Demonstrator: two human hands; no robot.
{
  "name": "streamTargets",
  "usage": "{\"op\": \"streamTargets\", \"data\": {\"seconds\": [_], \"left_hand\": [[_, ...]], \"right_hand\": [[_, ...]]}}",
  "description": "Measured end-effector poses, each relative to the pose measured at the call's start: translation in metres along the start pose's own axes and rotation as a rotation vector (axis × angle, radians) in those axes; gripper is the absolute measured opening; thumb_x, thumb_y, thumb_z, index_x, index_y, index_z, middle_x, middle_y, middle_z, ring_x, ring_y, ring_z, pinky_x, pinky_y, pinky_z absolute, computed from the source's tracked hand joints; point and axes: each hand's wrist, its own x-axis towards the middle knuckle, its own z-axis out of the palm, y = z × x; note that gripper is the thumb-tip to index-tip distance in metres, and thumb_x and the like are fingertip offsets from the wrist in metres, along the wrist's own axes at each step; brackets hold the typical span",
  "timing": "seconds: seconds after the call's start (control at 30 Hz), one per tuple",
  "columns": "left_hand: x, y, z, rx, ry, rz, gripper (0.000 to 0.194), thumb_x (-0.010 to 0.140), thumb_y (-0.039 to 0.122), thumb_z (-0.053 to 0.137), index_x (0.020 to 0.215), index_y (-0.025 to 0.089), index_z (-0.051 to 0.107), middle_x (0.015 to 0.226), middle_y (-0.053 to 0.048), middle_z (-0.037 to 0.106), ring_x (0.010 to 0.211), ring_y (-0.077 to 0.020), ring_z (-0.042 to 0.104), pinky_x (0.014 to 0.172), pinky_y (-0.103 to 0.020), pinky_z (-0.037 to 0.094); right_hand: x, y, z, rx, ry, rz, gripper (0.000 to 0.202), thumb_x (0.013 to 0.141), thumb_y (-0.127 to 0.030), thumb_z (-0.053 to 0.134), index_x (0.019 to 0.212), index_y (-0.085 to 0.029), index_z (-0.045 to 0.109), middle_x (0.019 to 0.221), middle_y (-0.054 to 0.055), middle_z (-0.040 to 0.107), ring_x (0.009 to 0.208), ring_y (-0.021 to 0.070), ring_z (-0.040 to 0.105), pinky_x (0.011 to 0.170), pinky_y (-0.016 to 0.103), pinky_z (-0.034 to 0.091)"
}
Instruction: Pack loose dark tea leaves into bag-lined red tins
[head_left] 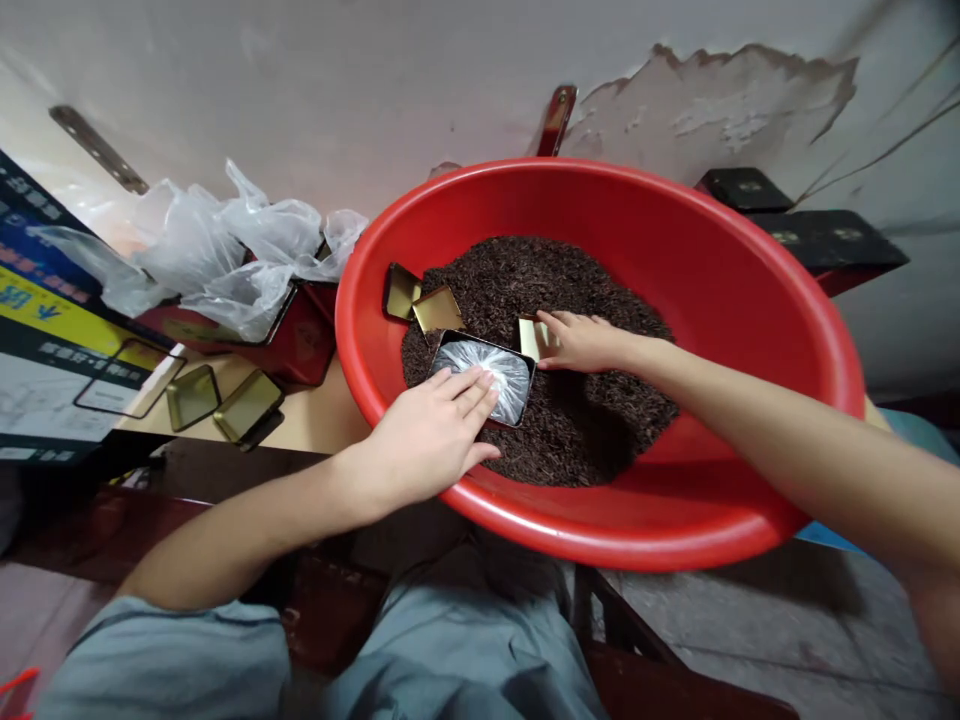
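Note:
A large red basin (757, 300) holds a heap of dark, loose tea-like leaves (555, 275). In it, at the left, lies a dark-rimmed tin with a bunched clear plastic bag (510, 385) filling it. My left hand (427, 435) rests on the bag with its fingers stretched out, flat over the tin's lower left part. Just right of the tin, my right hand (581, 342) has its fingers on a pale gold lid (529, 338) that stands on the leaves; thumb and fingertips are at its right edge. Two gold-coloured lids (439, 309) lie by the basin's left wall.
Left of the basin, clear plastic bags (255, 235) lie over red tins (296, 345). Two more gold lids (247, 405) are on the wooden table (322, 415). A printed box (60, 350) stands far left. Black containers (832, 235) sit behind the basin at right, near the wall.

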Motion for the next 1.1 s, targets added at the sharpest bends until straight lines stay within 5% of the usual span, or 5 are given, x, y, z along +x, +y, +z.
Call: {"op": "streamTargets", "data": {"seconds": [0.3,0.5,0.67,0.83,1.1], "left_hand": [[0.004,-0.017,-0.001,0.019,-0.011,0.006,0.059,0.11,0.047,0.051,0.153,0.007,0.057,0.159,-0.016,0.055,0.151,-0.028,0.049,0.123,-0.042,0.044],[0.014,-0.032,0.003,0.065,0.146,0.04,0.035,0.105,0.015,0.054,0.136,0.014,0.072,0.145,-0.009,0.07,0.123,-0.0228,0.067,0.088,-0.032,0.063],[0.012,-0.041,0.004,-0.081,0.22,0.034,0.025,0.105,0.025,0.059,0.107,0.023,0.084,0.135,-0.002,0.077,0.094,-0.0207,0.071,0.065,-0.031,0.058],[0.016,-0.059,-0.001,-0.335,0.173,0.052,0.021,0.102,0.024,0.064,0.109,0.024,0.084,0.131,-0.004,0.078,0.101,-0.0197,0.074,0.089,-0.034,0.06],[0.028,-0.074,-0.017,-0.542,0.027,0.101,0.012,0.094,0.021,0.075,0.102,0.021,0.085,0.127,-0.009,0.079,0.11,-0.0229,0.075,0.099,-0.038,0.058]], "right_hand": [[-0.004,-0.006,-0.003,-0.006,0.18,-0.109,0.099,0.074,-0.051,0.086,0.151,-0.002,0.048,0.137,0.032,0.057,0.117,0.0447,0.066,0.1,0.051,0.054],[-0.021,-0.028,-0.038,0.023,0.216,0.153,0.027,0.098,-0.041,0.058,0.111,-0.02,0.068,0.113,0.013,0.073,0.1,0.0314,0.071,0.08,0.039,0.054],[-0.038,-0.045,-0.028,0.01,0.127,0.084,0.035,0.091,-0.037,0.062,0.119,-0.016,0.064,0.123,0.019,0.068,0.098,0.0304,0.071,0.075,0.037,0.054],[-0.036,-0.036,-0.005,0.075,-0.156,-0.117,0.062,0.07,-0.033,0.082,0.126,-0.016,0.062,0.129,0.017,0.066,0.091,0.0261,0.072,0.079,0.034,0.058],[-0.033,-0.023,0.009,0.08,-0.136,-0.119,0.089,0.053,-0.04,0.093,0.136,-0.023,0.064,0.142,0.018,0.062,0.103,0.0378,0.073,0.082,0.046,0.059]]}}
